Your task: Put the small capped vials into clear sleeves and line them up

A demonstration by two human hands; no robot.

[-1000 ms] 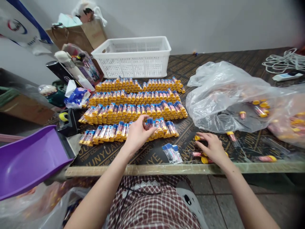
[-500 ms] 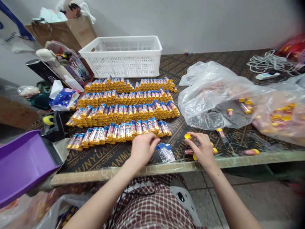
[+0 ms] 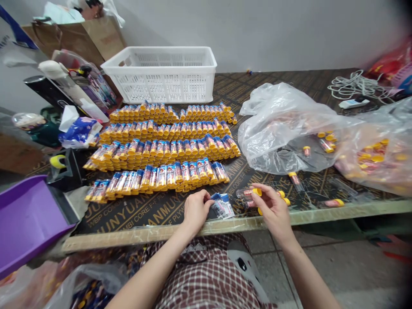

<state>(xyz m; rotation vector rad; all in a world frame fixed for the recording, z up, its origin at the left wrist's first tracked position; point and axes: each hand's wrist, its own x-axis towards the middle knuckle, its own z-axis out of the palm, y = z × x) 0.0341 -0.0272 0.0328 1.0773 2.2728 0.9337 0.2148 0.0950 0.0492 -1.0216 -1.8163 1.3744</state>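
Note:
My right hand (image 3: 273, 208) grips a clear tube (image 3: 246, 193) by its yellow cap, its closed end pointing left. More yellow-capped tubes (image 3: 285, 201) lie under and beside that hand. My left hand (image 3: 198, 210) is closed, with thumb and fingertips together at the left edge of a small pile of clear and blue sleeves (image 3: 222, 206); what the fingers pinch is too small to make out. Behind my left hand, tubes wrapped in blue and yellow (image 3: 170, 176) are stacked in several rows.
A white basket (image 3: 164, 83) stands behind the rows. Plastic bags with capped tubes (image 3: 273, 124) lie at the right, a white cable (image 3: 357, 86) behind them. At the left are a purple dustpan (image 3: 28, 223) and a tape dispenser (image 3: 66, 171). Loose tubes (image 3: 334, 203) lie near the table edge (image 3: 135, 234).
My left hand has moved from the front row toward the sleeves. The tube in my right hand has turned from cap up to lying sideways.

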